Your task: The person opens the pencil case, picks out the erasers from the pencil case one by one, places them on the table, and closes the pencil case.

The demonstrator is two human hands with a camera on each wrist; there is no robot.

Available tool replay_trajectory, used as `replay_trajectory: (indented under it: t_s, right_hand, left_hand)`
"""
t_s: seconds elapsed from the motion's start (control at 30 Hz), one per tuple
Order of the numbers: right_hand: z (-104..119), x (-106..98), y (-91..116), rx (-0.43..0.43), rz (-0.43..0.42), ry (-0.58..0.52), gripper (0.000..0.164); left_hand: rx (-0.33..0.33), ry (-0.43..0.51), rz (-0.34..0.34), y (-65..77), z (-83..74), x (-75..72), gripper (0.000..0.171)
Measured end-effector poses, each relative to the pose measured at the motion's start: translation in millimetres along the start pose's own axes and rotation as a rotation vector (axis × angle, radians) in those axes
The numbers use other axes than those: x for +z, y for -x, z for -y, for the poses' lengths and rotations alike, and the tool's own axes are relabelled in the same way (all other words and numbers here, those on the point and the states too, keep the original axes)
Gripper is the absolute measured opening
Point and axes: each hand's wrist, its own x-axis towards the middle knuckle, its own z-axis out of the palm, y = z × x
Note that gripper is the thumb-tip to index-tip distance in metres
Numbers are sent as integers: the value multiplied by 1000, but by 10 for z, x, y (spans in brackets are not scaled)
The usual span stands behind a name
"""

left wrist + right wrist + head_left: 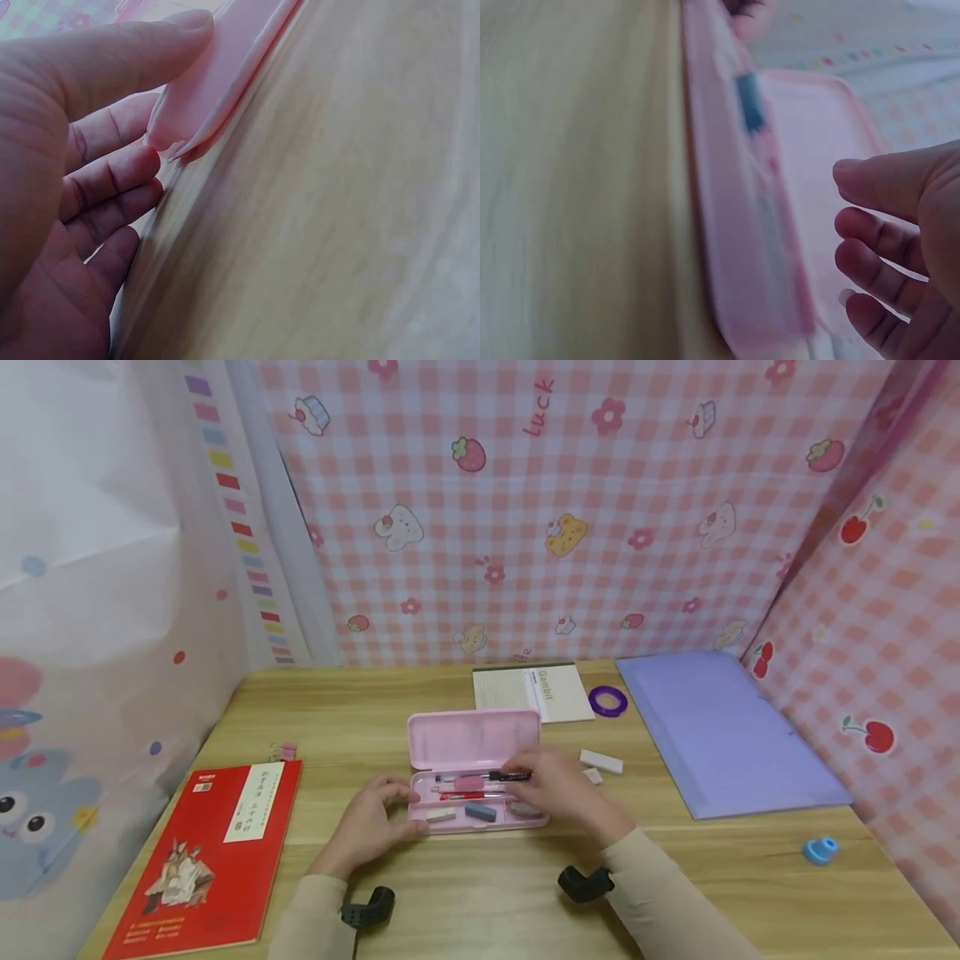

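Note:
A pink pencil case (411,816) lies on the wooden table with its lid (468,739) raised at the back. Inside, a black pen (516,776) and a red pen (461,795) lie lengthwise. Along the front compartment are a whitish block (440,814), a blue-grey block (480,812) and a greyish piece partly under my right hand. My left hand (375,821) holds the case's left end, thumb (161,45) on its front wall and fingers round the end. Above the right end hovers my right hand (562,789), its fingers (885,247) loosely bent with nothing between them.
Two white blocks, one long (602,762) and one small (592,776), lie right of the case. Behind are a notepad (502,689) and a purple ring (608,701). A lilac folder (727,735), blue cap-like piece (821,850), red book (217,852) and pink clip (283,752) lie around.

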Motion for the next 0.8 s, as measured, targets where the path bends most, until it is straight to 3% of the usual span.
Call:
replay_trajectory:
  t_s: [0.2,0.37,0.57,0.8]
  right_hand:
    - [98,235,-202,-35,47,83,17]
    - [126,353,-290,-49,19,134,15]
    - [137,438,-358,-52,-26,181,14]
    - [189,469,-370,-91,-15,320,11]
  left_hand:
    - [14,-6,0,-8,3,19,38]
    - [13,5,5,-12,-14,26,38]
    - [6,6,7,-10,-34,12,37]
    - [-5,9,7,-1,-31,-2,36]
